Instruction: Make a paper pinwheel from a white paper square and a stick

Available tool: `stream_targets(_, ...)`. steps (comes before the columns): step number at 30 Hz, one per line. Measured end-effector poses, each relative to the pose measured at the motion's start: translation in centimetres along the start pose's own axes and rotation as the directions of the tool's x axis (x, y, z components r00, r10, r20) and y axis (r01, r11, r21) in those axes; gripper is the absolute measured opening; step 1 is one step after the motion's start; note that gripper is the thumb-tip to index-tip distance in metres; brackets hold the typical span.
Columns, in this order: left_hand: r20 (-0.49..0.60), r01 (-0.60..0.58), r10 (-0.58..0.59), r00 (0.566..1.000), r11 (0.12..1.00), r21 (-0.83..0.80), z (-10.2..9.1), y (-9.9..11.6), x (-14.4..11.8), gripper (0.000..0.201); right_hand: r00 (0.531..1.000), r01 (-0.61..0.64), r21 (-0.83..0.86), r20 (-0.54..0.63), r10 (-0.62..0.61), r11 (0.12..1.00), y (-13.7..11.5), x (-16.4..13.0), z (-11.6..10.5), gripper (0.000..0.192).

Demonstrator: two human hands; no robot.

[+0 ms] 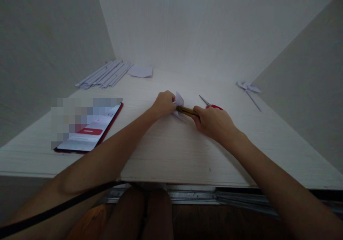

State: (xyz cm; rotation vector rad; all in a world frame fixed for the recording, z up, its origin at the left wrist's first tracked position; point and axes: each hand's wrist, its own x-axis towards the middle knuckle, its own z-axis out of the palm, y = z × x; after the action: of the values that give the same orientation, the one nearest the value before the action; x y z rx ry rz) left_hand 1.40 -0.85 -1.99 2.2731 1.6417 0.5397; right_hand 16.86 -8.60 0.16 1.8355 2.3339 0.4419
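A small folded white paper piece (179, 100) sits between the two hands, near mid-worktop, w/ a brownish stick (187, 111) – looks like a pencil or thin rod, can't tell which – lying against it. The left hand (163, 104) is curled shut over the paper's left side, fingers pinching it. The right hand (213, 121) is closed round the stick's near end, the stick's far tip running up to the paper by the left hand's fingers. Both forearms rest low over the worktop (171, 150), a pale wood-grain surface.

Just behind the right hand, touching or nearly so, lie scissors (210, 103) w/ red handles, blades pointing away to the upper left. Further right of the right hand, well apart, is a small folded paper shape w/ a thin strip (249, 89) trailing toward the near side. Left of the left hand lies a phone (91, 133) w/ a red case, screen lit, part of it blurred. Beyond the left hand, toward the back left, sits a bundle of rolled paper sticks (105, 74) – and just beside it a loose white sheet (141, 71).
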Motion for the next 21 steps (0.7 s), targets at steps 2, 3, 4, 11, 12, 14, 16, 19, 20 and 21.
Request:
stream_targets(2,0.009,0.001,-0.001,1.000,1.000,-0.013,0.0,-0.1,0.1,0.009,1.000,0.001,-0.002,0.001,-0.001,1.000,0.0,0.0,0.0,0.037)
stream_targets(3,0.016,0.001,-0.001,1.000,1.000,-0.017,0.0,-0.2,0.2,0.008,1.000,-0.001,-0.001,0.003,0.001,1.000,0.0,0.0,0.0,0.037)
stream_targets(4,0.021,0.002,-0.001,1.000,1.000,-0.020,0.0,-0.2,0.3,0.008,1.000,0.000,0.000,0.005,0.000,1.000,0.0,0.0,0.0,0.037)
stream_targets(11,0.026,0.025,-0.023,0.999,0.998,-0.053,0.2,-0.4,0.5,0.006,0.999,0.035,-0.009,0.008,-0.035,0.999,0.1,0.3,-0.7,0.035)
stream_targets(12,0.023,0.030,-0.029,0.999,0.998,-0.055,0.3,-0.4,0.5,0.006,0.999,0.036,-0.011,0.015,-0.036,0.999,0.1,0.4,-0.8,0.035)
stream_targets(14,0.015,0.033,-0.032,0.999,0.998,-0.053,0.4,-0.4,0.5,0.007,0.999,0.035,-0.017,0.036,-0.035,0.999,0.1,0.5,-1.1,0.036)
stream_targets(16,0.014,0.034,-0.034,0.999,0.998,-0.043,0.5,-0.4,0.5,0.009,0.998,0.034,-0.026,0.052,-0.033,0.999,0.0,0.6,-1.3,0.037)
stream_targets(19,0.015,0.040,-0.039,0.999,0.999,-0.030,0.5,-0.2,0.5,0.011,0.998,0.042,-0.035,0.054,-0.041,0.998,-0.1,0.6,-1.4,0.038)
stream_targets(20,0.017,0.040,-0.040,0.999,0.999,-0.028,0.5,-0.2,0.5,0.011,0.998,0.047,-0.036,0.050,-0.045,0.998,-0.1,0.6,-1.3,0.038)
stream_targets(21,0.021,0.040,-0.040,0.999,0.999,-0.029,0.4,-0.2,0.5,0.011,0.998,0.051,-0.036,0.044,-0.050,0.998,-0.1,0.6,-1.3,0.038)
